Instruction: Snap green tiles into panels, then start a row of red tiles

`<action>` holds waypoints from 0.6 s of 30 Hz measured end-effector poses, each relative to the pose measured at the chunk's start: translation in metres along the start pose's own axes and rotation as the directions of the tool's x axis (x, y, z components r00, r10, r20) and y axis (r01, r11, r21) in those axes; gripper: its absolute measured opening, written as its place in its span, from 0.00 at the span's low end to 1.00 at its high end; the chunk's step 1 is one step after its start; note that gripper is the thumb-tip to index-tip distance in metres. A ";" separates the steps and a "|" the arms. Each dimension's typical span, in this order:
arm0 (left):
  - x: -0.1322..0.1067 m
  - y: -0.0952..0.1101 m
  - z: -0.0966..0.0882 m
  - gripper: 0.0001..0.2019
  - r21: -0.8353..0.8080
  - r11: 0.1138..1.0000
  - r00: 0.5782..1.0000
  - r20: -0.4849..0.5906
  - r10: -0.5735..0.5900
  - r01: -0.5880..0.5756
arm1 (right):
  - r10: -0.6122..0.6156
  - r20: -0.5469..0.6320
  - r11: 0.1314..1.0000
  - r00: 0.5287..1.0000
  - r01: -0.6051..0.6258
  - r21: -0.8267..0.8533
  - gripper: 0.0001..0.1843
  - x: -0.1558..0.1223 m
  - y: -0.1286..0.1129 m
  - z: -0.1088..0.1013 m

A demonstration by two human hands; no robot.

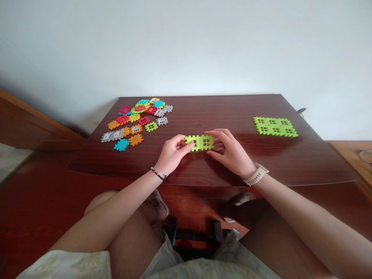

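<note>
Just above the table's near part, a light green interlocking toy panel [200,143] with two window openings and notched edges is held up. My left hand [173,153] pinches its left end, thumb on the front face and fingers behind. At the right end is my right hand [228,150], its thumb at the lower edge and index finger at the upper edge. The remaining right fingers are partly hidden beside and behind the panel. A larger green panel [274,126] of joined window pieces lies flat on the table to the right.
On the dark wooden table [192,116], a loose pile of toy panels [143,120] in red, orange, yellow, blue, grey and green spreads at the left. A pale wall [197,50] stands behind the table. My legs are below its near edge.
</note>
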State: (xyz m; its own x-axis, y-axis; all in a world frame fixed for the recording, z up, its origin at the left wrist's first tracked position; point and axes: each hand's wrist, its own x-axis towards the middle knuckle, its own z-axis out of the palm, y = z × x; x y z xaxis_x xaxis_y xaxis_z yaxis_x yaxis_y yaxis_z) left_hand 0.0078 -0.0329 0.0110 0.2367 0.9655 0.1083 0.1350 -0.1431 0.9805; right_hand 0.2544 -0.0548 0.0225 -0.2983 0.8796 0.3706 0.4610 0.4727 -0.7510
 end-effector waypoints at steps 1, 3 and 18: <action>0.001 -0.002 0.000 0.15 -0.017 1.000 1.000 0.003 0.000 0.000 | 0.003 -0.002 1.000 1.000 -0.003 -0.012 0.27 0.000 0.000 -0.001; 0.002 -0.005 -0.001 0.16 -0.021 1.000 1.000 0.004 0.005 -0.004 | 0.003 -0.005 0.999 1.000 -0.003 -0.046 0.25 0.001 0.000 -0.003; 0.007 -0.008 -0.020 0.24 0.520 0.798 0.949 0.233 0.212 -0.306 | 0.045 0.114 0.972 0.992 -0.017 -0.233 0.23 0.001 0.013 -0.012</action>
State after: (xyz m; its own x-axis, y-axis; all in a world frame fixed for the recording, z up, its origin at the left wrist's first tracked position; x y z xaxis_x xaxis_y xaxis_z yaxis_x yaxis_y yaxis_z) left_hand -0.0113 -0.0205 0.0072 0.4777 0.8352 0.2727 0.5351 -0.5227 0.6636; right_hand 0.2698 -0.0470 0.0194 -0.3706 0.8882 0.2716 0.6484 0.4568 -0.6090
